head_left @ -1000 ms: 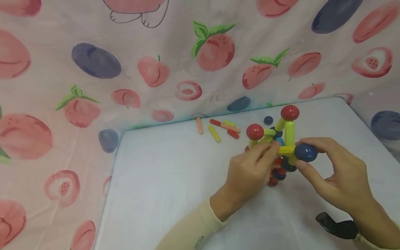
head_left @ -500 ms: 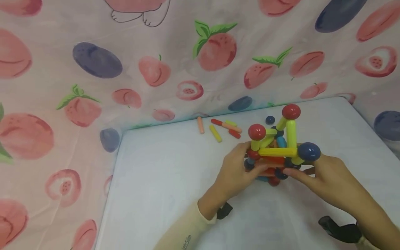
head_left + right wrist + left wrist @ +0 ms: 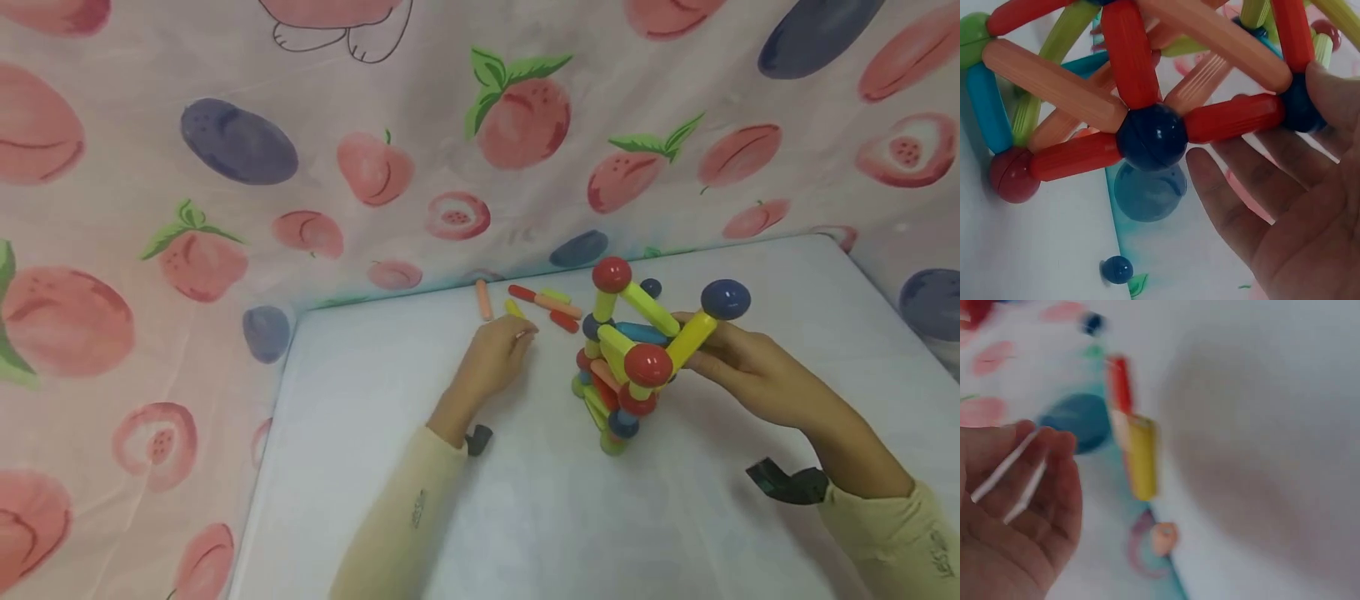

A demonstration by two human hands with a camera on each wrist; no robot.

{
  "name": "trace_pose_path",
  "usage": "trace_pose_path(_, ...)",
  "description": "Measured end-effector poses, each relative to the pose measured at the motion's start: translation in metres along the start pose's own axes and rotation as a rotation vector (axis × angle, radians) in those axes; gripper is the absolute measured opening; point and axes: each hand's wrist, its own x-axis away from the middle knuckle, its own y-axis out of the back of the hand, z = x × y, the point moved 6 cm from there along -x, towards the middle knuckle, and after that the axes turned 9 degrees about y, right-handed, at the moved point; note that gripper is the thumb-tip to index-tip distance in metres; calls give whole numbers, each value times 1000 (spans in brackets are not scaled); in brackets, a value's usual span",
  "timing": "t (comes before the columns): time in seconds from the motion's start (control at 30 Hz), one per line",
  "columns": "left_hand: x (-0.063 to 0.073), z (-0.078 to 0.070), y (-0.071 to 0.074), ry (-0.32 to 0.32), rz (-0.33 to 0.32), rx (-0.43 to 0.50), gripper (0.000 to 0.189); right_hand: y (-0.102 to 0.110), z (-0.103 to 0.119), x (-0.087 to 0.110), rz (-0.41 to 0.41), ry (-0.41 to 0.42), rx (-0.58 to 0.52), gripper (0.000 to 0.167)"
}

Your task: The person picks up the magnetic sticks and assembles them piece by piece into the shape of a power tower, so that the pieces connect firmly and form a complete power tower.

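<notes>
A tower of coloured magnetic rods and balls (image 3: 617, 350) stands tilted over the right part of the table in the head view. My right hand (image 3: 753, 375) holds its right side. In the right wrist view the thumb and fingers grip around a dark blue ball (image 3: 1301, 103) and the rods near it. My left hand (image 3: 491, 358) reaches over the table, close to a yellow rod (image 3: 514, 309) that it partly covers. The left wrist view shows that hand (image 3: 1016, 506) with loosely bent fingers and nothing held, apart from the blurred yellow rod (image 3: 1142, 459).
Beyond the left hand lie loose rods: an orange rod (image 3: 483, 300), a red rod (image 3: 564, 321) and others. A loose dark blue ball (image 3: 651, 288) sits behind the tower. A fruit-print cloth (image 3: 420, 100) hangs along the back of the white table (image 3: 360, 467).
My left hand has let go of the tower and moved left and away toward the loose rods. The right hand has turned the tower, so the dark blue top ball now stands farther back.
</notes>
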Motion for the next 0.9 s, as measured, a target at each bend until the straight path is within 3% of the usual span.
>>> trace_pose_path(0.07, -20, 11, -11, 1, 79, -40, 29, -2, -2, -3, -8, -7, -21, 57)
trace_pose_path(0.17, -43, 14, -34, -22, 179, -26, 36, -2, -3, -4, -9, 8, -41, 56)
trace_pose_path(0.27, -56, 12, -48, -39, 196, -116, 39, -3, -3, -5, 1, 28, -63, 56)
trace_pose_path(0.43, -62, 7, -57, -27, 182, -354, 31, -2, 0, -7, 18, 40, -69, 52)
trace_pose_path(0.53, -57, 6, -59, 3, 215, -414, 19, -3, 0, -9, 43, 29, -79, 50)
trace_pose_path(0.6, -48, 4, -54, 55, 221, -405, 15, -4, -1, -11, 68, 16, -84, 49)
trace_pose_path(0.67, -35, 0, -37, 116, 186, -327, 17, -6, -4, -14, 93, 9, -85, 50)
trace_pose_path(0.73, -18, -10, -11, 129, 94, -165, 20, -7, -7, -19, 126, 25, -95, 51)
trace_pose_path(0.8, 0, -24, 18, 59, 26, 59, 27, -7, -11, -26, 155, 34, -116, 53)
trace_pose_path(0.9, 19, -45, 41, -130, 56, 339, 34, -6, -19, -39, 197, 39, -167, 55)
